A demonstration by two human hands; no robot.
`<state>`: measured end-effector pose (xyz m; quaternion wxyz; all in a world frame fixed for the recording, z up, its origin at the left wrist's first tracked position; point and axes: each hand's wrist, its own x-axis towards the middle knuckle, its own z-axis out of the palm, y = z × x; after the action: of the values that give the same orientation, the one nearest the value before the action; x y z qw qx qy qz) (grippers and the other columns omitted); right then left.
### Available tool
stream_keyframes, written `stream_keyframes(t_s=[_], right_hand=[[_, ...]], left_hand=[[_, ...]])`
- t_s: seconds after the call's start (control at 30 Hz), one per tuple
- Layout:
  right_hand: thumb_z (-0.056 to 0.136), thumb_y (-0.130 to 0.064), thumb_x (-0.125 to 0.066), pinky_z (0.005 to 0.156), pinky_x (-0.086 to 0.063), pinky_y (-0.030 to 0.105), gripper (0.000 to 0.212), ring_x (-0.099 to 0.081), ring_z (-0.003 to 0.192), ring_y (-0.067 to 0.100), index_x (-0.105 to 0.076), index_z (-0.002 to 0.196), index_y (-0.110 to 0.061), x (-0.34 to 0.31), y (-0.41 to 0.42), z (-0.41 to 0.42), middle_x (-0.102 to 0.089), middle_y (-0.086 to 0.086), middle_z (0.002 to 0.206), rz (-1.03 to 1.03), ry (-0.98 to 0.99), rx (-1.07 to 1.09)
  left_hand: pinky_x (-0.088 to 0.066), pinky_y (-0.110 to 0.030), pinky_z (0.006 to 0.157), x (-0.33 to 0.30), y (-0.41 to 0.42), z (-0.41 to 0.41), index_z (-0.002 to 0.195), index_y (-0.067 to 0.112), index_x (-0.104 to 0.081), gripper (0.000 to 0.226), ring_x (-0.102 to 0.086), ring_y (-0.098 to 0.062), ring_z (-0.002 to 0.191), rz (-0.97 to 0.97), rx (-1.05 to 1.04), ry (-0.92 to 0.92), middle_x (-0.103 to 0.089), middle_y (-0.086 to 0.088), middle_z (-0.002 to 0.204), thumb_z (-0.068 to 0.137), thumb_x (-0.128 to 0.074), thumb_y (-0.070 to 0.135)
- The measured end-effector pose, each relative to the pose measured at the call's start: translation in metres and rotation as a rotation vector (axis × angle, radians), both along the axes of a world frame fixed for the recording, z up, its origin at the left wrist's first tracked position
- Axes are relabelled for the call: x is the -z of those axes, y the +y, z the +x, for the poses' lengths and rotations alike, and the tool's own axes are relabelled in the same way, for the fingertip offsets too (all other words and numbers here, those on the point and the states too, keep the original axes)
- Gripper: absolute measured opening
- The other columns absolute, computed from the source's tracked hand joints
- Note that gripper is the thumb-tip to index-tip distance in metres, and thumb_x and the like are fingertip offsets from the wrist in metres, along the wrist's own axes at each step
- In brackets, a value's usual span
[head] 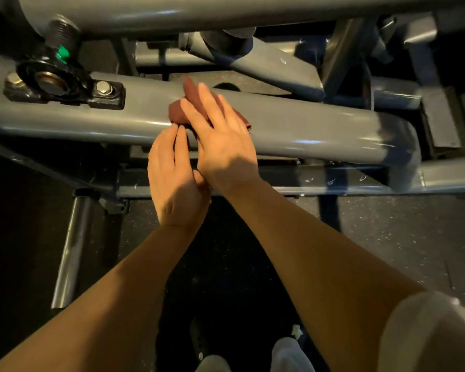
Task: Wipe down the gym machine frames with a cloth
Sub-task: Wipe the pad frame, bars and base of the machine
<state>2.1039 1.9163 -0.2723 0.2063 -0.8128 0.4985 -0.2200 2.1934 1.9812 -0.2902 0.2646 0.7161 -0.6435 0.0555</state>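
Head view, looking down over both bare forearms at a grey gym machine. Right hand (220,140) lies flat, fingers straight and spread, pressing a dark red cloth (179,112) onto the top of a thick grey frame tube (306,132) that runs left to right across the picture. Cloth is bunched; part sticks out beyond the fingertips, part shows at the hand's right edge. Left hand (172,175) sits just beside and partly under the right wrist, fingers straight and close together, tips at the near edge of the cloth on the tube; it holds nothing that I can see. At the tube's left end: a black bearing block (65,87) fixed with two hex bolts, a threaded stud with a green tag (63,53) above it. A second grey tube (199,12) crosses the top of the view. Below, dark speckled rubber floor (387,237) and a bare steel bar (70,251) at left.
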Motion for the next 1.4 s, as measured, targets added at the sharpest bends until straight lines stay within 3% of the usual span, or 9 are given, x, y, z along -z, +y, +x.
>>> stream_keyframes(t_s=[0.33,0.57,0.77,0.87,1.0,1.13,1.2,1.3,1.4], right_hand=[[0.073,0.016,-0.057,0.102,-0.042,0.045,0.081,-0.041,0.122,0.038,-0.043,0.146,-0.015,0.044,0.019,-0.161,-0.028,0.009,0.158,-0.002,0.123,0.517],[0.079,0.006,-0.058,0.109,-0.037,0.039,0.058,-0.053,0.120,0.037,-0.058,0.133,-0.012,0.124,0.089,-0.221,-0.043,0.006,0.149,0.365,0.198,0.510],[0.085,0.006,-0.054,0.107,-0.028,0.018,0.051,-0.051,0.125,0.023,-0.060,0.132,-0.014,0.208,0.103,-0.246,-0.048,0.003,0.142,0.393,0.035,0.736],[0.090,0.008,-0.051,0.096,-0.030,0.007,0.048,-0.056,0.107,0.012,-0.058,0.128,-0.020,0.235,0.080,-0.264,-0.059,-0.006,0.110,0.452,-0.184,0.805],[0.088,-0.020,-0.054,0.105,-0.043,0.039,0.043,-0.055,0.118,0.023,-0.054,0.131,-0.022,0.283,0.045,-0.292,-0.055,0.005,0.132,0.313,-0.205,0.909],[0.089,-0.006,-0.051,0.094,-0.034,0.024,0.052,-0.043,0.127,0.028,-0.047,0.141,-0.015,0.321,0.020,-0.318,-0.035,0.010,0.146,0.064,-0.056,0.875],[0.090,-0.008,-0.052,0.100,-0.037,0.032,0.054,-0.040,0.130,0.033,-0.044,0.142,-0.017,0.344,0.005,-0.330,-0.031,0.011,0.149,-0.036,-0.089,0.901],[0.095,-0.013,-0.055,0.115,-0.030,0.051,0.062,-0.025,0.143,0.038,-0.030,0.149,-0.026,0.390,-0.020,-0.349,-0.019,0.013,0.158,0.148,0.102,0.689],[0.097,-0.018,-0.053,0.120,-0.019,0.049,0.065,-0.006,0.150,0.033,-0.023,0.154,-0.030,0.416,-0.037,-0.370,-0.004,0.008,0.164,0.180,0.371,0.619]], left_hand=[[-0.027,-0.051,0.115,0.005,-0.019,-0.080,0.137,-0.003,-0.048,0.072,-0.042,-0.037,0.133,0.244,0.306,-0.185,-0.048,-0.022,0.140,0.067,-0.064,-0.003],[-0.040,-0.051,0.105,0.083,-0.001,-0.152,0.118,-0.007,-0.063,0.054,-0.057,-0.040,0.114,0.266,0.617,0.065,-0.061,-0.024,0.122,0.066,-0.051,-0.001],[-0.046,-0.049,0.101,0.188,0.018,-0.183,0.123,-0.007,-0.060,0.064,-0.056,-0.039,0.116,0.455,0.681,0.136,-0.060,-0.023,0.124,0.068,-0.030,0.011],[-0.032,-0.043,0.114,0.221,0.002,-0.203,0.133,-0.001,-0.052,0.057,-0.046,-0.034,0.130,0.493,0.678,0.142,-0.052,-0.018,0.137,0.078,-0.038,0.005],[-0.007,-0.029,0.120,0.266,-0.032,-0.233,0.151,0.013,-0.025,0.067,-0.018,-0.019,0.144,0.547,0.750,0.005,-0.024,-0.004,0.155,0.089,-0.052,0.009],[-0.010,-0.028,0.118,0.312,-0.062,-0.260,0.151,0.013,-0.023,0.069,-0.018,-0.021,0.144,0.544,0.788,-0.087,-0.022,-0.005,0.157,0.091,-0.055,0.010],[-0.012,-0.029,0.116,0.335,-0.077,-0.270,0.151,0.013,-0.026,0.064,-0.020,-0.022,0.143,0.508,0.801,-0.136,-0.023,-0.006,0.156,0.092,-0.051,0.007],[-0.022,-0.033,0.113,0.356,-0.103,-0.286,0.149,0.016,-0.030,0.057,-0.027,-0.024,0.140,0.473,0.788,-0.223,-0.026,-0.005,0.155,0.095,-0.049,0.009],[-0.008,-0.036,0.118,0.366,-0.129,-0.298,0.152,0.021,-0.024,0.054,-0.018,-0.023,0.144,0.472,0.754,-0.329,-0.021,-0.004,0.158,0.100,-0.041,0.019]])
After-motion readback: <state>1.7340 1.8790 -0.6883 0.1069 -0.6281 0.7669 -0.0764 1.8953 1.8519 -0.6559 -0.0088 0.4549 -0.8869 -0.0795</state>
